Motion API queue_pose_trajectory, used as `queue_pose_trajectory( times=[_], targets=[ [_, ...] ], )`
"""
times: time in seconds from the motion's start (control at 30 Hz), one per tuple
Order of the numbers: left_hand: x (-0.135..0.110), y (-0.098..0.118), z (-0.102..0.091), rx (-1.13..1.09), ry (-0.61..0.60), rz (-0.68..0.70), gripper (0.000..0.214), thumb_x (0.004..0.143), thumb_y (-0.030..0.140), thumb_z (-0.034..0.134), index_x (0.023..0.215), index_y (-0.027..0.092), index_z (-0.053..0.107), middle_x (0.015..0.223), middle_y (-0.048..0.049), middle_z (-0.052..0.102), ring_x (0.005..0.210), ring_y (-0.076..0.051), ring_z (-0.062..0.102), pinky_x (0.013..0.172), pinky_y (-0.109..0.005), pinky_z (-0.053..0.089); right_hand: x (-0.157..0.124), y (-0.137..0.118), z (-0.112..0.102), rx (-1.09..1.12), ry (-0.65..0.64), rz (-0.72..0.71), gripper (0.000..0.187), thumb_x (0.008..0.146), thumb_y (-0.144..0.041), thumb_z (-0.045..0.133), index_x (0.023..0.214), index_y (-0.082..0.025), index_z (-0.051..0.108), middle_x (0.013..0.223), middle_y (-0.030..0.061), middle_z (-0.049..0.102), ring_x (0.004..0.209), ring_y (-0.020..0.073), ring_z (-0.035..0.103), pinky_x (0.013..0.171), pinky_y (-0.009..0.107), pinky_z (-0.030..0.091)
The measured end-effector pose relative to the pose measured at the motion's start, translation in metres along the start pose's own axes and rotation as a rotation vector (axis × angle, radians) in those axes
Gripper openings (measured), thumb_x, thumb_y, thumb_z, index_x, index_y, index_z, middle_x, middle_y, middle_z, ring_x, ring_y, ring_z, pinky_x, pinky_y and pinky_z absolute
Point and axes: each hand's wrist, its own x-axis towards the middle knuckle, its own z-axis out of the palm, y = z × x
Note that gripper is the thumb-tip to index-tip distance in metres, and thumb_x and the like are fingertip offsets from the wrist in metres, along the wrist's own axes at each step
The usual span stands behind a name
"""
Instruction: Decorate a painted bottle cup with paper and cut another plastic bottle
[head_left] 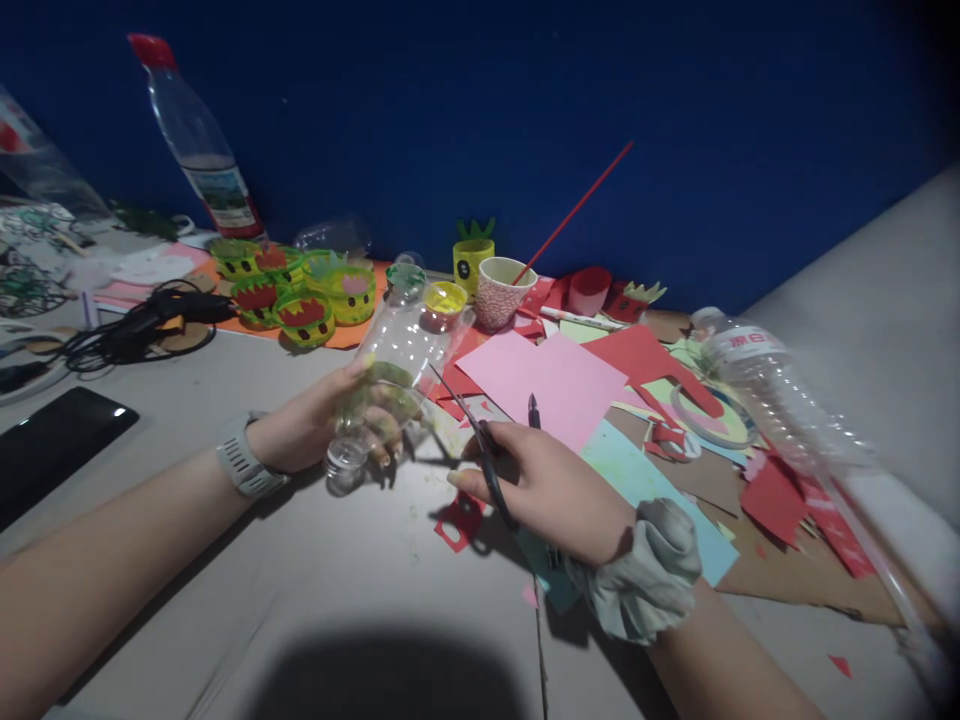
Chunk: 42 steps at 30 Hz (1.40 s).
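A clear bottle [401,338] is held over the counter [315,600], left of middle, its side grasped by the fingers of the left hand [319,418]; scissors [491,478] are gripped by the fingers of the right hand [551,485], just to the right. Should the blades slip on the plastic, the left fingers could be nicked; squeezed too tightly, the wall could be dented.

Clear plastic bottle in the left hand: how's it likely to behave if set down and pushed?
The clear plastic bottle is probably light: see-through walls, no liquid visible inside. It likely flexes when squeezed, since the walls look thin. Laid on its side, it may roll, given the rounded body.
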Motion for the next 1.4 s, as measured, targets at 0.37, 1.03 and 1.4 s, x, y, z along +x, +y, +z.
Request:
queue_pose_trajectory(
  times=[0.37, 1.03, 1.4],
  targets=[
    [-0.002, 0.0, 0.006, -0.11, 0.006, -0.128, 0.054, 0.077, 0.065, 0.041, 0.085, 0.013, 0.056, 0.058, -0.0031, 0.059, 0.046, -0.011, 0.05, 0.044, -0.023, 0.041, -0.003, -0.006, 0.004, -0.056, 0.027, -0.032, 0.049, 0.079, -0.067, 0.047, 0.076, -0.018, 0.048, 0.071, 0.0002, 0.055, 0.063, 0.014, 0.048, 0.054, 0.025, 0.031],
    [-0.002, 0.01, 0.008, 0.402, -0.1, 0.2, 0.045, 0.077, 0.029, 0.065, 0.118, 0.017, 0.052, 0.099, -0.007, 0.066, 0.089, -0.021, 0.061, 0.075, -0.028, 0.051, -0.01, -0.014, 0.003, -0.052, -0.022, 0.105, 0.056, 0.067, -0.075, 0.052, 0.08, -0.02, 0.051, 0.067, 0.0, 0.057, 0.055, 0.0142, 0.049, 0.046, 0.026, 0.031],
    [-0.002, 0.012, 0.002, 0.433, -0.139, 0.183, 0.047, 0.078, 0.026, 0.064, 0.123, 0.019, 0.05, 0.097, -0.0061, 0.067, 0.089, -0.02, 0.062, 0.074, -0.028, 0.052, -0.01, -0.015, 0.003, -0.023, -0.018, 0.125, 0.055, 0.071, -0.075, 0.046, 0.071, -0.021, 0.052, 0.06, -0.0011, 0.056, 0.051, 0.0137, 0.05, 0.042, 0.025, 0.03]
  ],
)
